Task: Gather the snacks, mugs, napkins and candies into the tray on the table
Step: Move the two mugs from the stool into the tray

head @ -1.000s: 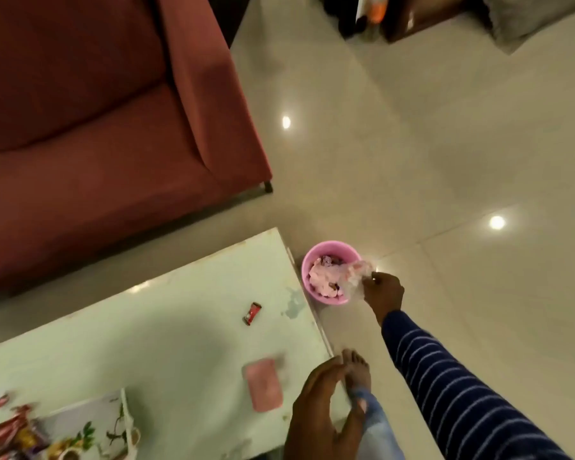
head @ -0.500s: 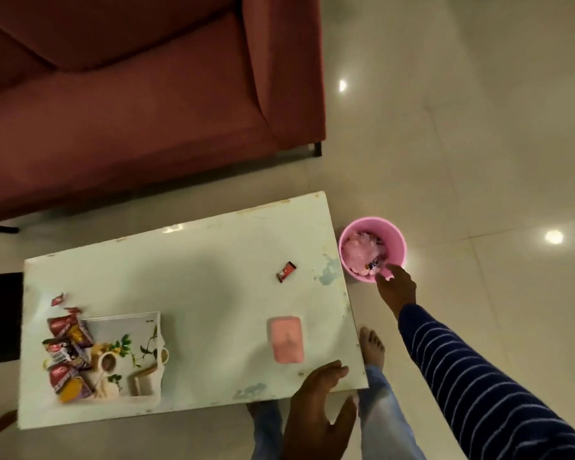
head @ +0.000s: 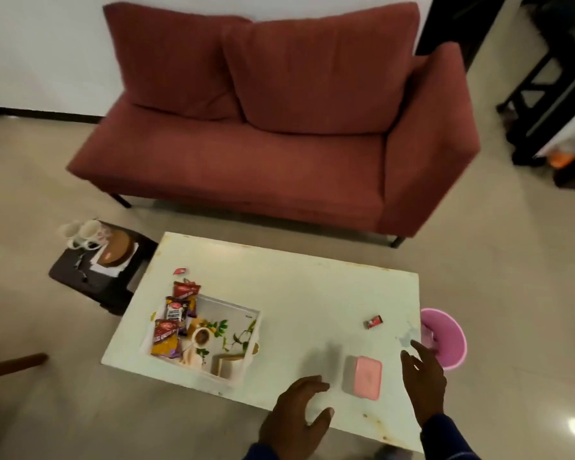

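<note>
Both hands empty, each grip spread wide with nothing held. Left hand (head: 297,415) hovered at the near edge of the counter (head: 312,293); right hand (head: 424,381) was over the near right corner, just beside the pink bin (head: 447,340) on the floor.

Pink box (head: 362,377) lay between the two hands, long axis running roughly near-to-far, a touch nearer my right.

Next out: small red candy (head: 374,322), ahead of the right hand and slightly left of it, long axis tilted up to the right. Right was clearly nearer, so I judged that the next pick.

Tray (head: 226,308) sat well to the left with three snack packets (head: 176,322) over its left rim. Another candy (head: 180,270) lay beyond it, far left.

Mugs (head: 83,234) were off the counter on a dark side stool (head: 90,280), farthest out, left-hand reach.
</note>
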Tool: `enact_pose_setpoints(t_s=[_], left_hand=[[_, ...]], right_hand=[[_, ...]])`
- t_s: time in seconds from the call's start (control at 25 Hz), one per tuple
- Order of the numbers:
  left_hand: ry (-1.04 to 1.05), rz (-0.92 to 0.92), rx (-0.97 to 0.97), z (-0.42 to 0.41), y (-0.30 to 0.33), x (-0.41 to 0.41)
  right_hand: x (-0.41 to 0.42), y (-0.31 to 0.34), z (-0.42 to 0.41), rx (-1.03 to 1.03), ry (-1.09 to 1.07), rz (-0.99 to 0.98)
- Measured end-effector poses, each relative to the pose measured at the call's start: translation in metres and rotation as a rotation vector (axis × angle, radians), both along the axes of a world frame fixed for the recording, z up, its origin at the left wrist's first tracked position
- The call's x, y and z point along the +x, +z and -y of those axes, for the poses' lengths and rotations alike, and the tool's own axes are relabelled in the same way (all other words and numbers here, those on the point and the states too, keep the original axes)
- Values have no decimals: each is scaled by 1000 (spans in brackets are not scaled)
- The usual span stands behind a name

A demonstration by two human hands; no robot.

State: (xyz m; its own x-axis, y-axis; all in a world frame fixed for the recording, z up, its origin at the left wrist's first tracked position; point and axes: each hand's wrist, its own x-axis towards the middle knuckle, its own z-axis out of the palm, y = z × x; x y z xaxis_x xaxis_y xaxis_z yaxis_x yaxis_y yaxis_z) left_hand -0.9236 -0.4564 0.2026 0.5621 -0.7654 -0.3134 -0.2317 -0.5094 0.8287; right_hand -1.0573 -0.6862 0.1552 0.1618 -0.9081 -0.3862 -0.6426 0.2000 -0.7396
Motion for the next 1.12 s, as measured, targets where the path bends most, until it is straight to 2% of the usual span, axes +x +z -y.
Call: enact_pose_setpoints(t_s=[0.12, 0.24, 0.52, 0.84, 1.12], left_hand=[[-6, 43, 38, -62, 19, 56], [98, 87, 10, -100, 45, 102], [217, 171, 6, -127, 88, 142], [346, 346, 18, -158, 121, 172], [440, 410, 64, -207, 133, 258]], right_hand=[[37, 28, -57, 2, -2, 42], [66, 46, -92, -8, 48, 62], [110, 89, -112, -101, 166, 166], [170, 113, -132, -93, 317, 314], [266, 126, -175, -121, 482, 312]])
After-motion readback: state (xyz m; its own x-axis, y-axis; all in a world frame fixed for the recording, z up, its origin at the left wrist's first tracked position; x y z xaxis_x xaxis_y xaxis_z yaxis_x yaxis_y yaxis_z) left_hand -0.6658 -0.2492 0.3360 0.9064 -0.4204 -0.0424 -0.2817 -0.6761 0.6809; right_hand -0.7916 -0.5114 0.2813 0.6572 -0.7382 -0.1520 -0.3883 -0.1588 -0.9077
